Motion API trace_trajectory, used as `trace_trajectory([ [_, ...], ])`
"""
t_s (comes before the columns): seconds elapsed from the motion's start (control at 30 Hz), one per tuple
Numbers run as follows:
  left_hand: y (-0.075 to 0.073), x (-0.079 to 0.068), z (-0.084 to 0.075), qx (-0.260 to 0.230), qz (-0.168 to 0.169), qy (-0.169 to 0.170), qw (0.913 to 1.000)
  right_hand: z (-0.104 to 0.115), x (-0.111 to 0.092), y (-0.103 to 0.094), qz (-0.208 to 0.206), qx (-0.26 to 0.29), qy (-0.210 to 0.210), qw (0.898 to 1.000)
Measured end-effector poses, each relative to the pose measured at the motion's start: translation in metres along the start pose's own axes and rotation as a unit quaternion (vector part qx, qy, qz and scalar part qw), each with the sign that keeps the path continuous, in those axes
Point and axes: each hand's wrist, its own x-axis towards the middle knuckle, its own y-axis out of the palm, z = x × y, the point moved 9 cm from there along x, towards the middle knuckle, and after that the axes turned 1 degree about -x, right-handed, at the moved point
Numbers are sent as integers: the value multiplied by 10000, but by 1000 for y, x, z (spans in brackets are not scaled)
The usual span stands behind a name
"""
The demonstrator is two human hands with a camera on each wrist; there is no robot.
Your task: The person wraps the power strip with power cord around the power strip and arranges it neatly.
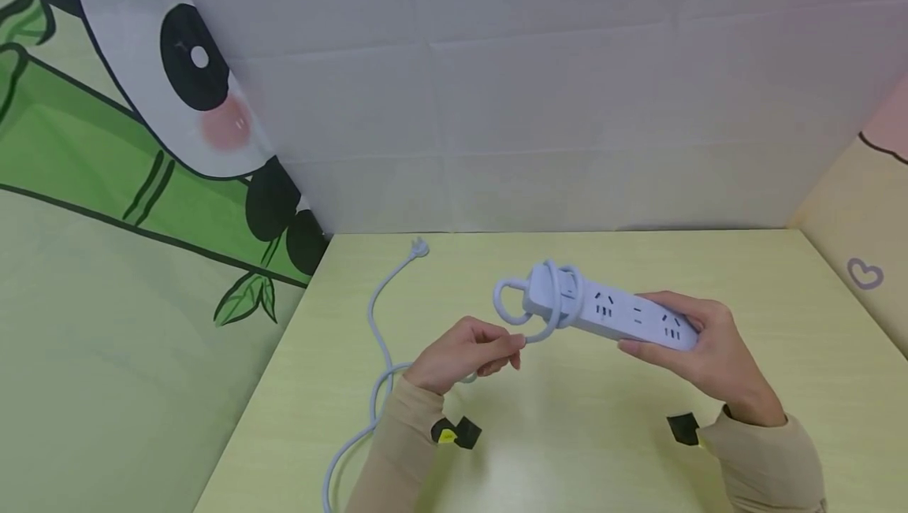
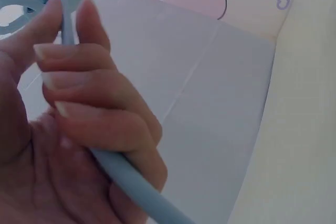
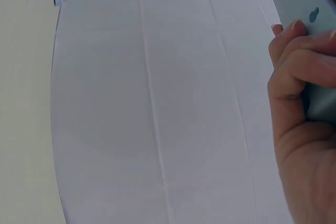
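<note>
A white power strip (image 1: pixel 624 313) is held up above the table, tilted so its right end sits lower. My right hand (image 1: pixel 709 347) grips that right end, thumb along the near side; in the right wrist view its fingers (image 3: pixel 296 61) curl round the strip's body (image 3: pixel 299 3). Round the strip's left end its cord (image 1: pixel 552 300) is wrapped in loops, with another loop sticking out to the left. My left hand (image 1: pixel 468 351) pinches the cord just below these loops. In the left wrist view the cord (image 2: pixel 139 190) also runs through the curled fingers and across the palm.
The cord's free length (image 1: pixel 379 324) lies curved on the pale table (image 1: pixel 582 434), crossing itself left of my left hand. Its plug (image 1: pixel 419 247) rests near the table's back edge. A grey-white wall covering (image 1: pixel 553 103) rises behind, with printed panels at both sides.
</note>
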Motion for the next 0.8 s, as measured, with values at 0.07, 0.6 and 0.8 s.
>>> trace_trajectory([
  [0.07,-4,1,5,33,-236,-143,9996,0,-1,-1,25,27,-6,10000],
  [0.6,-7,2,4,-233,-59,26,9997,5,0,2,362,138,-326,9987],
  [0.8,-9,1,3,-252,-156,18,9996,4,-1,4,566,304,-372,9972],
])
